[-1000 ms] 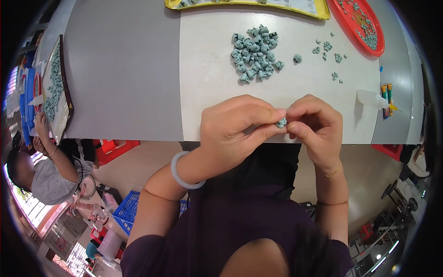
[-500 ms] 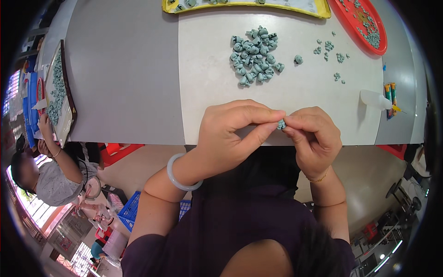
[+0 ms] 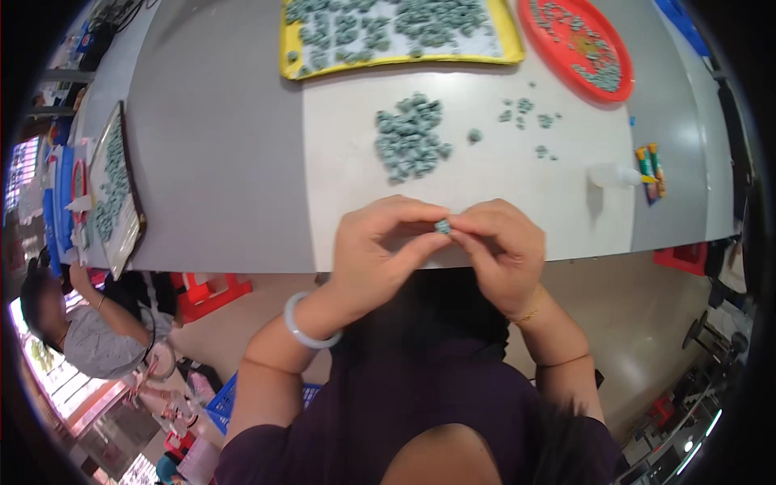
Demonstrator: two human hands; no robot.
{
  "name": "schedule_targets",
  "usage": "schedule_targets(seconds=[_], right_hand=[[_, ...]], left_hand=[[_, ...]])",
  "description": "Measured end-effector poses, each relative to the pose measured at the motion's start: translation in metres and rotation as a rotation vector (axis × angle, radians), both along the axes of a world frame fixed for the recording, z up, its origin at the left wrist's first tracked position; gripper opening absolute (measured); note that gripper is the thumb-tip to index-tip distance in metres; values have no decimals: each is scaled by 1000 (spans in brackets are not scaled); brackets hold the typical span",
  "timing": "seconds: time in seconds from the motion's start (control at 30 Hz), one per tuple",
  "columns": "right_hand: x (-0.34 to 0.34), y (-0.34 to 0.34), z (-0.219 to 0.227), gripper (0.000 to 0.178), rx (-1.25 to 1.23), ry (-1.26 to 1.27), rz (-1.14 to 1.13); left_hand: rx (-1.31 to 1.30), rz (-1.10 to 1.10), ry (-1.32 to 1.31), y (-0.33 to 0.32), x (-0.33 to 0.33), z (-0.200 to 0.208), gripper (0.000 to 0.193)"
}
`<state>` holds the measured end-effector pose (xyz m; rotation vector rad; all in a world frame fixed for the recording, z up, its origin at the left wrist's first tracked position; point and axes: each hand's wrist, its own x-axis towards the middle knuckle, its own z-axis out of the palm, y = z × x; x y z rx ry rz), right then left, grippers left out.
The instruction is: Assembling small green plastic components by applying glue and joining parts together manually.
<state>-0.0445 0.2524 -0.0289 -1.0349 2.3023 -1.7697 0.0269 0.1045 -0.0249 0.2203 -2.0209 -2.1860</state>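
Just above the table's front edge, my left hand and my right hand meet fingertip to fingertip. Between them they pinch one small grey-green moulded piece, mostly covered by the fingers. Beyond my hands lies a heap of like grey-green pieces. A single piece sits apart to the right of the heap. Farther right are scattered smaller grey-green bits, too small to name.
A yellow-rimmed tray of pieces stands at the back, beside a red oval tray of small bits. At right are a white squeeze bottle and two small colourful tubes. A co-worker sits far left by another tray.
The view has tilted up and shifted, showing more of the yellow tray. Both hands keep their pinch on the small piece, with no clear change in grip.
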Motion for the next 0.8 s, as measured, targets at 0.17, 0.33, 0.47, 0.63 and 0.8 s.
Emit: schedule_targets(seconds=[0.17,0.33,0.47,0.63,0.8], right_hand=[[23,1,75,18,-835,-711,46],[61,15,91,17,-785,-636,-4],[93,10,99,16,-833,-623,101],[85,18,98,15,-918,-577,231],[72,12,96,14,-1002,-513,315]], left_hand=[[-408,93,-2,-41,-25,27,16],[-744,138,96,-96,-114,13,19],[-1043,121,85,-97,-117,9,18],[-1147,-131,24,-61,-106,14,12],[-1162,-108,81,-54,-113,13,10]])
